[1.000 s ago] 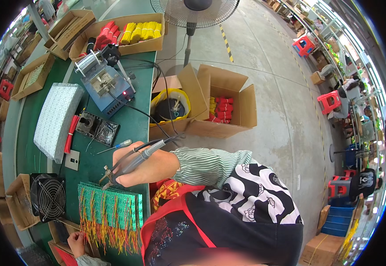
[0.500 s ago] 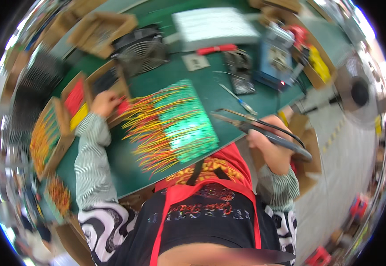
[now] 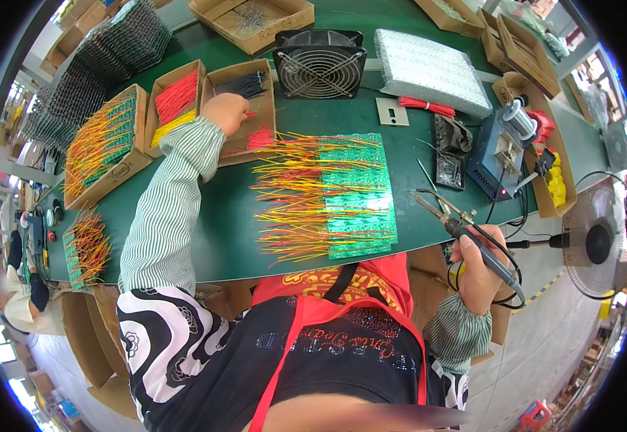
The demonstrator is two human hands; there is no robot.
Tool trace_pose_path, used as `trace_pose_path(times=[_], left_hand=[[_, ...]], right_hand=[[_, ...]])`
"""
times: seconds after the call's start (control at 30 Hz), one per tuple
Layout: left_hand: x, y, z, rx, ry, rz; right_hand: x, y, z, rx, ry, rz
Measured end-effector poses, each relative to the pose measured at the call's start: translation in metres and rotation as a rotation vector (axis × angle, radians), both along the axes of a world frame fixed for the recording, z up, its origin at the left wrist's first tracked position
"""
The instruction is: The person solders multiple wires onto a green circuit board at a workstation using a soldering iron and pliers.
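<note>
The right hand (image 3: 477,272) grips 1 grey-handled soldering iron (image 3: 493,261), the left hand (image 3: 225,114) pinches 1 thin red wire (image 3: 250,113), and 1 flat green circuit-board group (image 3: 359,196) trails yellow-red wires (image 3: 288,210) leftward.

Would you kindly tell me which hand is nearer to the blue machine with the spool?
Right. The right hand holds the soldering iron on the near side of the blue machine; the left hand is far to its left, over a cardboard box.

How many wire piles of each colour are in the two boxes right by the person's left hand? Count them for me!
Red wire piles: 2
Yellow wire pile: 1
Black wire pile: 1
Total: 4
</note>
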State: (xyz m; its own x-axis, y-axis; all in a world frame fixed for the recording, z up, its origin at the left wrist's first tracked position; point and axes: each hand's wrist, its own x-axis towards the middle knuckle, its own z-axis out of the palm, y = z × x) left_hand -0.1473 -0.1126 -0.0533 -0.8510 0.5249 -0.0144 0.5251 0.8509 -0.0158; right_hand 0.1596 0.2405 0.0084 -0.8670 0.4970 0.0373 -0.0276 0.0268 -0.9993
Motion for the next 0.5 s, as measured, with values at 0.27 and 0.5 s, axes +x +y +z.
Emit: trace_pose_path(times=[0.27, 0.5], left_hand=[[0.005, 0.026, 0.006, -0.574, 0.132, -0.033], [0.001, 0.031, -0.007, -0.632, 0.085, -0.022]], right_hand=[[-0.024, 0.0, 0.007, -0.001, -0.072, -0.024], [-0.052, -0.001, 0.005, 0.004, -0.137, 0.006]])
